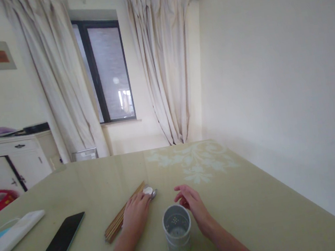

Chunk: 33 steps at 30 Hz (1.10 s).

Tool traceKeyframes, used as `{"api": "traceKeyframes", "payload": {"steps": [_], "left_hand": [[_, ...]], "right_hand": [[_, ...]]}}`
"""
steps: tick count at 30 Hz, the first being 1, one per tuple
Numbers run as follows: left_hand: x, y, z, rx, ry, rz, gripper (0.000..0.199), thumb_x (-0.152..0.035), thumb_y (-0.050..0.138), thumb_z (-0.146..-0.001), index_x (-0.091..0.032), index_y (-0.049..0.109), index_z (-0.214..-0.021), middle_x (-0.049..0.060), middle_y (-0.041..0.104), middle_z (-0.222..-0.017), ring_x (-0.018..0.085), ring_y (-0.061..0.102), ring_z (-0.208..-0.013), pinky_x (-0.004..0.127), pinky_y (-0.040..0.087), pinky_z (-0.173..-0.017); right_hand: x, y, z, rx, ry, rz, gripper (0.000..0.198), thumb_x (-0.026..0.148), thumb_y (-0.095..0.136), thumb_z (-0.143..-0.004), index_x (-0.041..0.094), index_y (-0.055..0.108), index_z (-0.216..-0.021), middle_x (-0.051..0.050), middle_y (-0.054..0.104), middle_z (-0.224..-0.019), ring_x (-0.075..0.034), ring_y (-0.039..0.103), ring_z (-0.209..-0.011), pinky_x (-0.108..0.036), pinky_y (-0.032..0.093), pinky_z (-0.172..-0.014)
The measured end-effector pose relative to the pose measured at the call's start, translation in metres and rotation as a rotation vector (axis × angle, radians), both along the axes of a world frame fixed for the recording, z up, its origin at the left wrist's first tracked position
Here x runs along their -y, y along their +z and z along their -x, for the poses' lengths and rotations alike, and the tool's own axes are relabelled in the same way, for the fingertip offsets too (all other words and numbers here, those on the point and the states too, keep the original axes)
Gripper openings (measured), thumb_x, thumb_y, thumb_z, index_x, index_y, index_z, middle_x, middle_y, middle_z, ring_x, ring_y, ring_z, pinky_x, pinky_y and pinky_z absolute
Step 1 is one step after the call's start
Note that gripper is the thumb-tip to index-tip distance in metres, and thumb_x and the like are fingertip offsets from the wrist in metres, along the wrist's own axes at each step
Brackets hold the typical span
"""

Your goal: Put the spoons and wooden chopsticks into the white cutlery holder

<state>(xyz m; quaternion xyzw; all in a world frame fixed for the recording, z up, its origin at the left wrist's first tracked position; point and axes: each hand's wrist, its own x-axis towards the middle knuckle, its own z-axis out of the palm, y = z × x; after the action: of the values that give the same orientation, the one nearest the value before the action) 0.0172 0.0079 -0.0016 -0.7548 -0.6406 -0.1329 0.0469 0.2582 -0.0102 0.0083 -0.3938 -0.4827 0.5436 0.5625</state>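
With my left hand (136, 215) flat on the chopsticks (122, 215) and spoons (150, 192) at 10 o'clock of the grey holder (178, 232), right hand (190, 202) loosely curled, holding nothing at 1 o'clock, no utensil is in the holder yet on the table (259, 204).

Under the left hand (136, 213), wooden chopsticks (122, 215) lie matt and brown beside glinting metal spoons (150, 192). Between both hands stands a grey, matt plastic holder (178, 231) with a perforated base. The tabletop (259, 204) is glossy and smooth; left of the hands, a black phone (56, 247) shines glassy.
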Motion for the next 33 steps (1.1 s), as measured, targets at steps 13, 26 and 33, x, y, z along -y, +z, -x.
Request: {"api": "traceKeyframes", "payload": {"steps": [13, 26, 33], "left_hand": [[0.005, -0.005, -0.003, 0.631, -0.175, -0.268, 0.037, -0.042, 0.048, -0.106, -0.025, 0.079, -0.117, 0.011, 0.080, -0.125, 0.029, 0.072, -0.121, 0.048, 0.055, -0.111], [0.036, 0.019, -0.035, 0.730, -0.356, -0.150, 0.067, -0.049, 0.076, -0.090, -0.025, 0.058, -0.150, 0.015, 0.066, -0.147, 0.035, 0.064, -0.137, 0.053, 0.053, -0.116], [0.013, 0.018, 0.008, 0.535, -0.086, -0.321, 0.047, -0.048, 0.068, -0.091, -0.027, 0.067, -0.133, 0.009, 0.070, -0.134, 0.031, 0.071, -0.121, 0.049, 0.058, -0.108]], "right_hand": [[0.002, 0.025, -0.053, 0.222, 0.806, -0.126, 0.115, 0.036, 0.112, -0.039, 0.027, 0.065, -0.143, -0.009, 0.067, -0.145, -0.033, 0.057, -0.141, -0.044, 0.038, -0.120], [0.008, 0.001, -0.011, 0.389, 0.256, -0.195, 0.068, 0.029, 0.090, -0.070, 0.026, 0.067, -0.133, -0.008, 0.074, -0.126, -0.028, 0.070, -0.109, -0.039, 0.057, -0.090], [0.001, -0.020, -0.007, 0.423, 0.199, -0.142, 0.059, 0.028, 0.080, -0.077, 0.024, 0.064, -0.134, -0.008, 0.070, -0.121, -0.023, 0.070, -0.099, -0.037, 0.059, -0.084]]}}
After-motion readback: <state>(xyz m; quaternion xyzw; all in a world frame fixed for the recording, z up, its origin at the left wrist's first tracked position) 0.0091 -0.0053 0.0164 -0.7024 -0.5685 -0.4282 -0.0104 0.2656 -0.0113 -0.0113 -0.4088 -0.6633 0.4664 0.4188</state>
